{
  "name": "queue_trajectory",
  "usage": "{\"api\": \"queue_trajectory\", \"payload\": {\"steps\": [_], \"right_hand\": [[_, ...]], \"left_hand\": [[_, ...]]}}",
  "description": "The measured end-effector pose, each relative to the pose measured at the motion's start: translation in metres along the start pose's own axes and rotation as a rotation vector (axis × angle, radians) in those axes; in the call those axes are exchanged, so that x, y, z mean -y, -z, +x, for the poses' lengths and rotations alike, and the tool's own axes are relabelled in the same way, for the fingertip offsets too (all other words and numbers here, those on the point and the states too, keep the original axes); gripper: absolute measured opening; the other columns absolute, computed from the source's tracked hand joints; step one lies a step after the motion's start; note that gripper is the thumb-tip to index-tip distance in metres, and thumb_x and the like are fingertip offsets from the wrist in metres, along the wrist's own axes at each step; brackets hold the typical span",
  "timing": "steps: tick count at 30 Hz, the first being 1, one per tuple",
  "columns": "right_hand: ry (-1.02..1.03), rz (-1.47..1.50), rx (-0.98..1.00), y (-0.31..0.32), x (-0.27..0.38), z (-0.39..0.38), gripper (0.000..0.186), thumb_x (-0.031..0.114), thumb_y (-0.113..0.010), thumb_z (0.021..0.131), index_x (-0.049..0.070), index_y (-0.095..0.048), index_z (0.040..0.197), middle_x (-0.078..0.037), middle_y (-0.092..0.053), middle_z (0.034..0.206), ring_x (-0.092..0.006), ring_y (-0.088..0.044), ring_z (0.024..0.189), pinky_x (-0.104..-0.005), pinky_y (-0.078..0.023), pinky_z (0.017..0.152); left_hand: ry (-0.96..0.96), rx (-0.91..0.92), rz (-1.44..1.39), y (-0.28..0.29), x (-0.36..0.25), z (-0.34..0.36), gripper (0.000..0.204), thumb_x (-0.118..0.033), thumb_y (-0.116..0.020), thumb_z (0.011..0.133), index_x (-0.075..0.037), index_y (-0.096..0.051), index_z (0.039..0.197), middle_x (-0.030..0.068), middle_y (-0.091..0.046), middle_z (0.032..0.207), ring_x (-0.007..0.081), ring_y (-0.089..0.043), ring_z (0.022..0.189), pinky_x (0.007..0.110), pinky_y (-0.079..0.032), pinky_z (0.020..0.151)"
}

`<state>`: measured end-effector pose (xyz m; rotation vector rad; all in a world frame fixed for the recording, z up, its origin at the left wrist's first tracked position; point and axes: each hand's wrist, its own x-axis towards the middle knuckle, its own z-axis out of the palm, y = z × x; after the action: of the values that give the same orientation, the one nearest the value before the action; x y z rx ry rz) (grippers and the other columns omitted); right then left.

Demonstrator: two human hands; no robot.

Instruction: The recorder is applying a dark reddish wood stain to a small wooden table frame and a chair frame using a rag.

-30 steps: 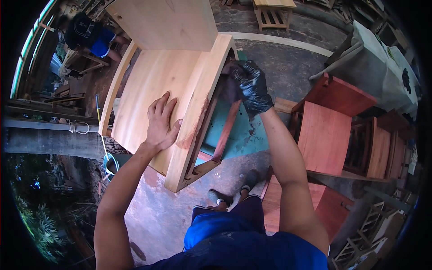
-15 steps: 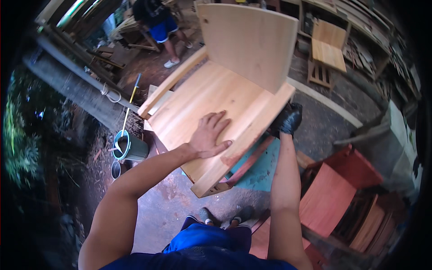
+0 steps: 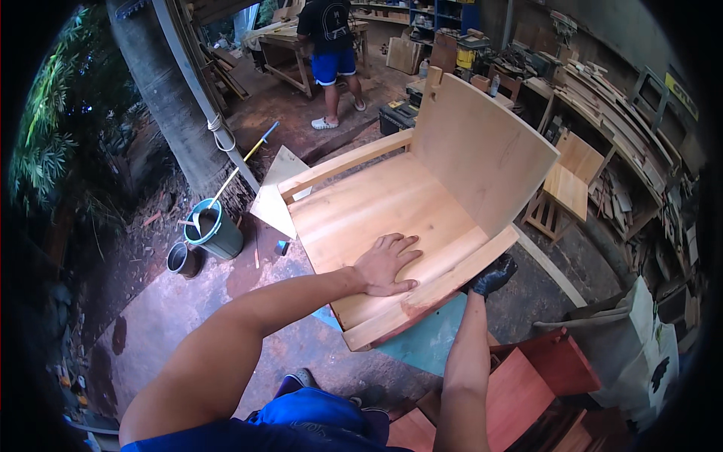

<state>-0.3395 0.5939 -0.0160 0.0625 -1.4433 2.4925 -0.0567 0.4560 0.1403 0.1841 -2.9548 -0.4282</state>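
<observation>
A pale wooden armchair (image 3: 354,218) with a broad curved backrest stands tilted in front of me. My left hand (image 3: 385,265), bare, lies flat on its seat beside the right armrest, fingers spread. A reddish stain marks the near part of that armrest (image 3: 444,282). At the armrest's outer side is my right hand (image 3: 493,276) in a black glove, its fingers curled. The armrest partly hides them, and what they hold cannot be made out.
A green bucket (image 3: 224,239) with a yellow-handled tool and a small dark pail (image 3: 183,260) stand at left. Red-stained furniture (image 3: 520,380) is close at right. Beyond are another pale chair (image 3: 568,184), stacked lumber (image 3: 614,113) and a person (image 3: 329,45) by a workbench.
The view has swung up and left, showing more of the workshop. The chair sits lower and farther right in the picture. Both hands keep nearly the same places on it.
</observation>
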Motion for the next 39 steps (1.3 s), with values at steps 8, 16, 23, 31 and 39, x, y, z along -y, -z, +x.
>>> {"api": "queue_trajectory", "payload": {"steps": [8,16,23,31,39], "right_hand": [[-0.189,-0.179,0.241,-0.016,0.052,-0.047,0.023,0.023,-0.053,0.104,0.007,-0.051,0.120,-0.005,-0.058,0.106,-0.0195,-0.057,0.101,-0.0376,-0.050,0.093],[0.202,-0.859,0.464,-0.010,0.061,-0.013,0.020,0.025,-0.059,0.098,0.006,-0.056,0.098,-0.014,-0.071,0.091,-0.0319,-0.070,0.087,-0.0429,-0.056,0.076],[0.367,-1.152,0.541,-0.006,0.066,0.010,0.022,0.023,-0.066,0.092,0.005,-0.058,0.103,-0.020,-0.068,0.094,-0.0402,-0.068,0.092,-0.0486,-0.056,0.077],[-0.062,-0.747,0.766,0.121,-0.058,0.155,0.017,0.023,-0.062,0.094,0.007,-0.063,0.088,-0.012,-0.072,0.091,-0.0250,-0.070,0.094,-0.0437,-0.053,0.080],[0.171,-0.977,0.907,0.036,0.082,-0.043,0.020,0.018,-0.064,0.088,0.008,-0.069,0.105,-0.016,-0.071,0.104,-0.0336,-0.069,0.098,-0.0418,-0.056,0.083]], "left_hand": [[0.037,0.005,0.026,0.003,0.011,-0.012,0.077,-0.060,-0.054,0.093,-0.006,-0.047,0.148,0.0229,-0.033,0.159,0.0452,-0.030,0.143,0.056,-0.026,0.119],[0.008,0.003,0.030,0.003,0.008,-0.010,0.077,-0.059,-0.053,0.092,-0.005,-0.048,0.147,0.0238,-0.034,0.158,0.0457,-0.031,0.142,0.057,-0.027,0.118],[-0.045,-0.007,0.033,0.002,0.003,-0.002,0.077,-0.059,-0.054,0.092,-0.004,-0.049,0.146,0.0245,-0.035,0.157,0.0457,-0.033,0.141,0.056,-0.027,0.118],[-0.186,-0.035,0.016,0.010,-0.026,0.029,0.077,-0.059,-0.054,0.092,-0.005,-0.048,0.147,0.0233,-0.035,0.158,0.0451,-0.032,0.142,0.056,-0.026,0.119],[-0.030,-0.032,0.066,-0.007,0.003,0.001,0.073,-0.051,-0.062,0.088,-0.007,-0.051,0.144,0.0216,-0.037,0.156,0.0450,-0.035,0.139,0.057,-0.028,0.117]]}}
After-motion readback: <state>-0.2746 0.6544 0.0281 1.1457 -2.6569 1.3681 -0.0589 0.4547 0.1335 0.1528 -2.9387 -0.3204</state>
